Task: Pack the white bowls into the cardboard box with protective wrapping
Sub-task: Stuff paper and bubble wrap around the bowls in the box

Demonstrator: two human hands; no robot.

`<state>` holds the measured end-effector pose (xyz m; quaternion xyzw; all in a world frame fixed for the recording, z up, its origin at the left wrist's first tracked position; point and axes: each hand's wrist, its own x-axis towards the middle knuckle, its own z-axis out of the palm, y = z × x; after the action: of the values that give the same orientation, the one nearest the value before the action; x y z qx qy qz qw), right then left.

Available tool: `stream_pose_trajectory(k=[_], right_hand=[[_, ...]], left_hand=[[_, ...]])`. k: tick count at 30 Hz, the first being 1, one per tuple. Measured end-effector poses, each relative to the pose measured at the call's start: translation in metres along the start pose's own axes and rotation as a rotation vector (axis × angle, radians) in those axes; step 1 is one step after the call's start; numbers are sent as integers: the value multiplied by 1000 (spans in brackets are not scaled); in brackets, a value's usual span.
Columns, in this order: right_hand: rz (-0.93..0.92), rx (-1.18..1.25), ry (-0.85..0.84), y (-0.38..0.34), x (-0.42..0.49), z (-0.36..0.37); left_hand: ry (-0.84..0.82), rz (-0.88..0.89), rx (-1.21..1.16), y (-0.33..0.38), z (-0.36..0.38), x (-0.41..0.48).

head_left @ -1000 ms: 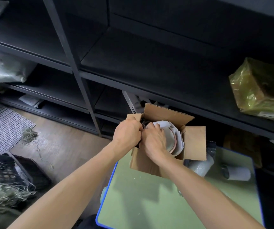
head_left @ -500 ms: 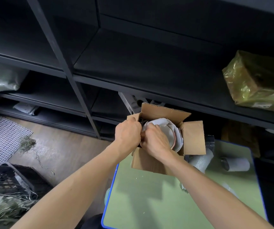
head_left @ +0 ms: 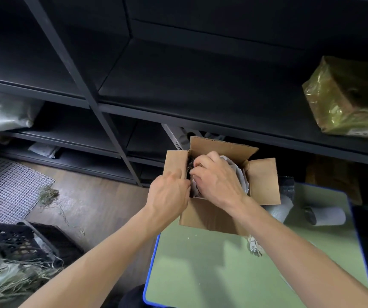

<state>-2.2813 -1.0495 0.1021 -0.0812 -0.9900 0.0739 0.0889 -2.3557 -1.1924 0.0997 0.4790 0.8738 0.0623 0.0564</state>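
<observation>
Head view: one cardboard box on the desk, two hands. Left hand grips its left wall. Right hand has slid over the wrapped white bowls inside, fingers curled into dark stuffing; I can't tell if it's grasping anything.

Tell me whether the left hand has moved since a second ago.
Yes. The left hand has drawn back toward the person, uncovering the left flap of the cardboard box.

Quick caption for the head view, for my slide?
Left hand and right hand meet at the open cardboard box holding white wrapping, on the green table.
</observation>
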Motion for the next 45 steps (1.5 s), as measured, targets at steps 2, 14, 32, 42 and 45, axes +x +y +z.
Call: stream_pose_trajectory(k=[2, 14, 32, 42, 45], right_hand=[[-85, -49, -14, 4, 7, -2], [-234, -77, -499, 12, 38, -18], [-18, 43, -192, 14, -18, -23], [314, 129, 62, 8, -100, -25], [362, 122, 29, 10, -115, -28]], left_hand=[[40, -15, -17, 3, 5, -7], [132, -268, -142, 28, 18, 1], [285, -94, -243, 6, 18, -42], [325, 188, -230, 14, 12, -11], [312, 213, -54, 11, 11, 12]])
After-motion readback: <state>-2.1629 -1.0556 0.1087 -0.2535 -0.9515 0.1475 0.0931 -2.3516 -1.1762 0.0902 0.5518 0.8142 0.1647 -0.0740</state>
